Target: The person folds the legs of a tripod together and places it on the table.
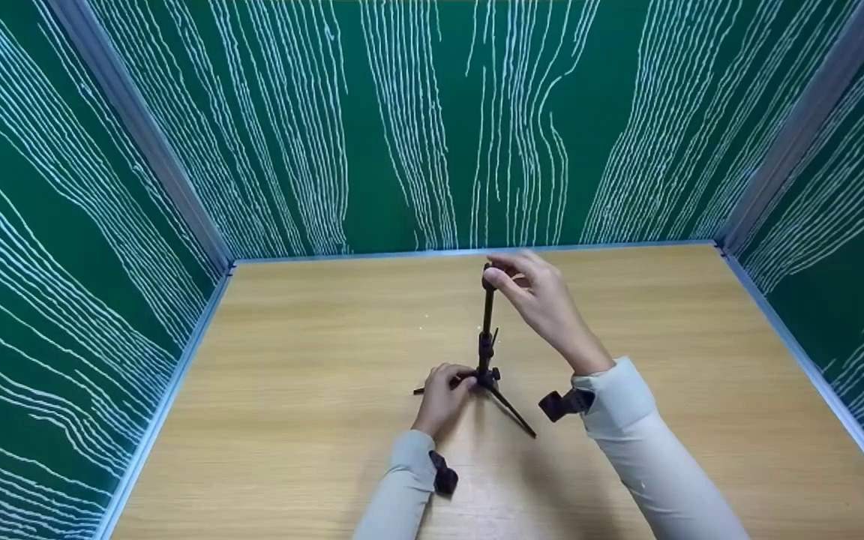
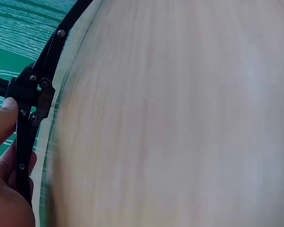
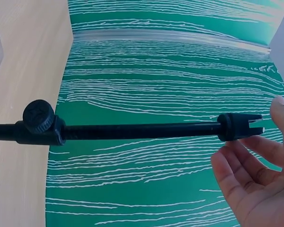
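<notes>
A small black tripod stand [image 1: 487, 315] stands upright on the wooden table, its legs spread. Low down, my left hand [image 1: 441, 396] holds one leg close to the hub. The left wrist view shows the thumb against the riveted hub joint [image 2: 28, 94] and the fingers behind the leg. At the top of the pole is my right hand [image 1: 544, 300]. In the right wrist view its loosely bent fingers touch the underside of the forked head [image 3: 234, 126], while the thumb stays apart from it. A round knob [image 3: 38, 116] sits at the pole's collar.
The wooden table [image 1: 289, 337] is bordered by a pale blue metal edge [image 1: 166, 397]. Green panels with wavy white lines [image 1: 462, 135] rise at the back and both sides. Black camera mounts are strapped to the left wrist [image 1: 443, 474] and right wrist [image 1: 563, 405].
</notes>
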Motion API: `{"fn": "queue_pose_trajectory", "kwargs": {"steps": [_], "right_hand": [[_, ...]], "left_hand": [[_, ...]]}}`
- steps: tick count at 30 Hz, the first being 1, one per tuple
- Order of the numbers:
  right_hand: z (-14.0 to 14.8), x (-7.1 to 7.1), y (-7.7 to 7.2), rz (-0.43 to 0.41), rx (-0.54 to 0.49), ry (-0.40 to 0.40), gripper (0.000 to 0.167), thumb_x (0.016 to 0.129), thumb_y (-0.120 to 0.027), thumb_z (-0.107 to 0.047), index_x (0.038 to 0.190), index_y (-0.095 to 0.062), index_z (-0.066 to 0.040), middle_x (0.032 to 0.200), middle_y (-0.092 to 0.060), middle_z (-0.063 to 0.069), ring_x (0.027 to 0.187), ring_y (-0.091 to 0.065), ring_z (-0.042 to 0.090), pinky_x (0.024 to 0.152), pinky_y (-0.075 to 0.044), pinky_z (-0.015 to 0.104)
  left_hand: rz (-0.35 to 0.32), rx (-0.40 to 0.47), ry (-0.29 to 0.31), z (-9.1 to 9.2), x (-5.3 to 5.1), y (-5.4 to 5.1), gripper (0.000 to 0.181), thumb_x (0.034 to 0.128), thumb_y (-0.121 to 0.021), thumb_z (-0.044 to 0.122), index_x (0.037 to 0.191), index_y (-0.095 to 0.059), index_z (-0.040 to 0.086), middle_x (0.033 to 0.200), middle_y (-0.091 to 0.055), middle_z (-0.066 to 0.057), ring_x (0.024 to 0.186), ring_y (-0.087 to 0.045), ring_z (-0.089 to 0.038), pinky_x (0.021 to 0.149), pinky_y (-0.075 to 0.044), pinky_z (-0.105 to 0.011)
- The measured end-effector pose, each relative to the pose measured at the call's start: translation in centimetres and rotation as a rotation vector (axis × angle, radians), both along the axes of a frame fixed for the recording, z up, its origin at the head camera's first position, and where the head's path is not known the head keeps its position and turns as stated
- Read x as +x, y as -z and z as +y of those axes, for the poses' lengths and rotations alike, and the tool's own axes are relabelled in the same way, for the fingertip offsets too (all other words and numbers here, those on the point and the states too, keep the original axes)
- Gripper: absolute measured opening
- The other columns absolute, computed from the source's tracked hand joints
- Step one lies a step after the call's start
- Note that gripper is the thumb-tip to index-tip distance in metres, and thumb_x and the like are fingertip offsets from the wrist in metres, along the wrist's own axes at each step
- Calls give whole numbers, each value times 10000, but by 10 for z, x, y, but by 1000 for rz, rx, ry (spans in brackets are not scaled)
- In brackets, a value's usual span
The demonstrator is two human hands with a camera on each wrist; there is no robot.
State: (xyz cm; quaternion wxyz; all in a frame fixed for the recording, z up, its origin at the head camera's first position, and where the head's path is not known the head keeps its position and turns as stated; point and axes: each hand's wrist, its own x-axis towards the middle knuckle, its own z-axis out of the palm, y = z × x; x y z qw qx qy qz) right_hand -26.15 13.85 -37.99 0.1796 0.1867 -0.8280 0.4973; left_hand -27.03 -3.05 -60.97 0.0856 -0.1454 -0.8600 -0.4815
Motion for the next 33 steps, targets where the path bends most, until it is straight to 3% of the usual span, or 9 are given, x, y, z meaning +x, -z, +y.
{"fn": "queue_pose_trajectory", "kwargs": {"steps": [6, 13, 22, 33], "right_hand": [[-4, -1, 1, 15, -11, 21, 285, 889, -681, -187, 1128, -673, -31, 991, -658, 91, 905, -642, 188, 773, -531, 168], [-5, -2, 2, 42, -24, 36, 245, 855, -718, -148, 1055, -677, -12, 978, -670, 106, 912, -642, 199, 801, -554, 223], [-5, -3, 2, 69, -40, 36, 197, 852, -724, -125, 1000, -697, 3, 952, -679, 105, 880, -657, 165, 789, -540, 148], [-5, -3, 2, 119, -32, 56, 186, 839, -741, -127, 970, -719, 4, 920, -685, 110, 816, -682, 188, 740, -531, 122]], "left_hand": [[-12, 18, -25, 2, 1, 0, 168, 874, -684, 191, 1007, -720, 95, 1003, -704, -38, 961, -584, -226, 892, -403, -336], [-53, 50, -21, 2, -1, 2, 176, 873, -685, 189, 1016, -716, 92, 1021, -711, -35, 946, -573, -200, 872, -416, -279], [-113, 112, -8, 2, -2, 1, 159, 871, -689, 171, 1007, -720, 96, 1003, -715, -25, 917, -535, -138, 848, -422, -256], [-105, 123, 12, 1, -2, -1, 174, 876, -687, 161, 1012, -723, 58, 995, -722, -62, 923, -543, -165, 832, -426, -238]]}}
